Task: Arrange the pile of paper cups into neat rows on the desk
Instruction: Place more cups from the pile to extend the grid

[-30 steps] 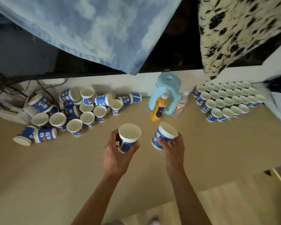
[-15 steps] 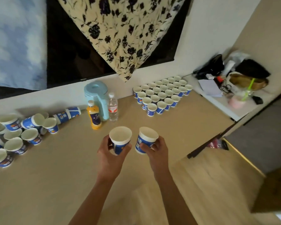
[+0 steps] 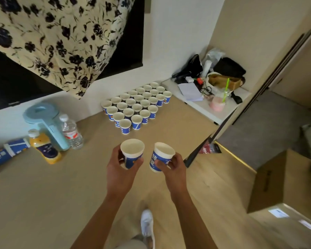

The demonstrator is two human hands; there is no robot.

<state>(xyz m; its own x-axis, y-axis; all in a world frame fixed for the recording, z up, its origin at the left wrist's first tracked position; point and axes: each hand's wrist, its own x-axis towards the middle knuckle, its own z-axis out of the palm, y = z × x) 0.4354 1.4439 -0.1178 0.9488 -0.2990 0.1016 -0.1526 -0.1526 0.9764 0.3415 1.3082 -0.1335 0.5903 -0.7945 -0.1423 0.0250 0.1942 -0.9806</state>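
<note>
Plainly, each hand carries one paper cup. The left hand (image 3: pixel 118 169) wraps thumb and fingers round the wall of the left cup (image 3: pixel 132 148), which sits mouth up and nearly level. The right hand (image 3: pixel 176 169) pinches the right cup (image 3: pixel 164 152) low on its blue band, and that cup tilts a little. Both are held in the air over the near part of the desk (image 3: pixel 43 194), close together but apart, well short of the rows. Gripping the sides with the mouths up probably serves the setting down: each cup can go straight onto its base without a turn of the wrist.

Ahead, against the wall, stands the block of cups (image 3: pixel 136 107), all upright and rim to rim. By my count it has three rows of seven and a front row of four, twenty-five in all, though the far ones are small. The front row starts at the left end, so three places seem open at its right end, near the white shelf (image 3: pixel 201 107). The two carried cups would fill two of them.

At the left edge a few fallen cups (image 3: pixel 16 146) lie on their sides. I cannot tell how many, since the pile runs out of view. Between them and the rows stand one blue kettle (image 3: pixel 45 121), one water bottle (image 3: pixel 71 132) and one juice bottle (image 3: pixel 44 149).
</note>
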